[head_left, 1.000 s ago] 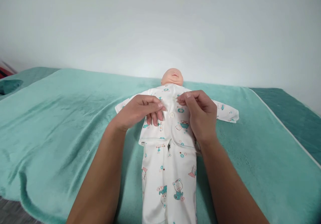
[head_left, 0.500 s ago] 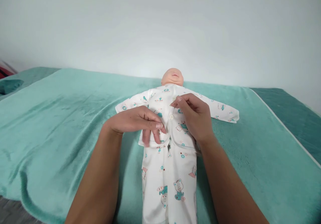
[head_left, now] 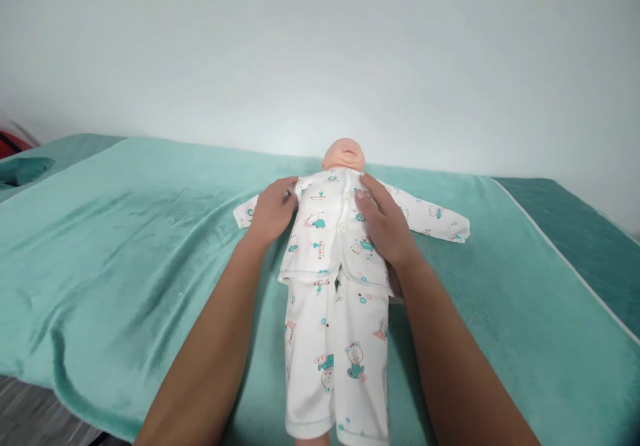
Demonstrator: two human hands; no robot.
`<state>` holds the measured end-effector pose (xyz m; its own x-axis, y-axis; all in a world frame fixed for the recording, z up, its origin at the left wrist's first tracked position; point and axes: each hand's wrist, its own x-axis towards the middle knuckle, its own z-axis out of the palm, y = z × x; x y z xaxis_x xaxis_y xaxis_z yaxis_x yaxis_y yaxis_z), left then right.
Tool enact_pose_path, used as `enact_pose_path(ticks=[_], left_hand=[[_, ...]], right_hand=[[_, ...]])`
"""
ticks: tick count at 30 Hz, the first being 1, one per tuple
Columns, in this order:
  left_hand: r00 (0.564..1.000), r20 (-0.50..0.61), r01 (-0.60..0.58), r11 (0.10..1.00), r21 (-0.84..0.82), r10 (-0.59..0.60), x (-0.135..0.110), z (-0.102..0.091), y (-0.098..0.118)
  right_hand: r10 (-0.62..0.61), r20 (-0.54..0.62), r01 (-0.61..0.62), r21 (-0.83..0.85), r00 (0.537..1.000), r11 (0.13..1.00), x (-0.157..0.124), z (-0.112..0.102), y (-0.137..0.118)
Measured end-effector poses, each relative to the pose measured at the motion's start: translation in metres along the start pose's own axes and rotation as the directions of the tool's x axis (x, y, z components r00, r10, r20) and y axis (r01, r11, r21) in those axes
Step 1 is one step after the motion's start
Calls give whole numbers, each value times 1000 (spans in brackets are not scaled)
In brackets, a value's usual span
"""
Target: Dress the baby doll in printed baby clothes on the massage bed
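A baby doll [head_left: 344, 155] lies on its back in a white buttoned shirt [head_left: 320, 223] and matching trousers [head_left: 310, 339], both printed with teal and pink animals. My left hand [head_left: 275, 211] is at the shirt's left-side shoulder, its fingers closed on the cloth where the sleeve joins; part of the fingers is hidden. On the other side of the chest rests my right hand [head_left: 389, 226], thumb and forefinger apart and stretched over the shirt front. Between the hands, a pale button [head_left: 343, 227] shows on the front opening. Both sleeves spread outward.
Beneath the doll is a light teal plush blanket [head_left: 125, 233], wrinkled on the left. A darker teal cover [head_left: 575, 233] shows at the right. Behind stands a white wall [head_left: 320, 59]. Grey floor [head_left: 30, 406] appears at the lower left, and a red object [head_left: 11, 143] at the far left.
My left hand has moved up and outward from the shirt's lower front to the shoulder. My right hand has left the button line and spread onto the chest side.
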<state>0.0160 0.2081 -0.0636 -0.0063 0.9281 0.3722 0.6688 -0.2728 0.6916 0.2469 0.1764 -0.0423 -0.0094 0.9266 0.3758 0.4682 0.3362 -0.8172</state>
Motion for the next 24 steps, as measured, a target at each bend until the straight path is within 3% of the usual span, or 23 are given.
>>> enact_pose_path(ticks=[3, 5, 8, 11, 15, 19, 24], left_hand=[[998, 58, -36, 955, 294, 20, -8, -2, -16], [999, 22, 26, 919, 394, -38, -16, -9, -27], [982, -71, 186, 875, 447, -172, -27, -24, -39], [938, -146, 346, 820, 456, -315, -35, -36, -47], [925, -228, 376, 822, 427, -305, -40, -39, -56], [912, -360, 300, 919, 256, -197, -35, -34, -68], [833, -530, 228, 971, 72, -157, -20, -33, -78]], right_hand=[[25, 22, -22, -109, 999, 994, 1, -10, 15], [41, 26, -33, -268, 999, 963, -3, -24, 30], [56, 7, -44, -518, 998, 854, -14, -58, 62], [111, -65, -127, -626, 992, 770, -26, -103, 95], [195, -231, -299, -629, 953, 717, -36, -144, 116], [279, -388, -450, -476, 878, 756, -35, -140, 107], [261, -422, -393, -266, 868, 880, -30, -123, 93]])
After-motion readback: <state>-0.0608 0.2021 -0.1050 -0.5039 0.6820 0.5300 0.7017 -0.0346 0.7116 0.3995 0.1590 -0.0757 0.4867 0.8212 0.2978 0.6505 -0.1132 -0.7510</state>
